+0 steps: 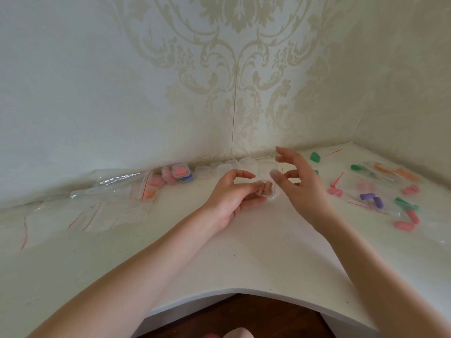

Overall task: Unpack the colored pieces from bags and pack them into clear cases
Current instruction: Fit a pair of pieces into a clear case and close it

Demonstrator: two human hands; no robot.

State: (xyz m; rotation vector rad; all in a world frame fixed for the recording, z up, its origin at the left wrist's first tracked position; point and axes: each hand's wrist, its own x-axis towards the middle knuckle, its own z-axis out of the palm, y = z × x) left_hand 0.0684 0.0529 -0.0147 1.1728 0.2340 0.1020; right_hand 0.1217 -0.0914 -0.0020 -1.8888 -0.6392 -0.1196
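My left hand [234, 198] lies palm up over the white table and its curled fingers hold a small clear case [269, 192]. My right hand [297, 181] hovers just right of the case, fingers spread and loosely bent, thumb tip near the case's upper edge; it holds nothing that I can make out. Loose pink [405, 225], purple [371, 198], green [316, 157] and orange [406, 174] pieces lie on the right, some in small clear bags. Filled cases with pink and blue pieces [179, 174] are stacked at the back left.
Empty clear bags with red strips [97, 211] cover the left of the table. A row of empty clear cases [219, 167] stands along the patterned wall. The table's front edge [234, 290] curves inward above a dark wooden floor.
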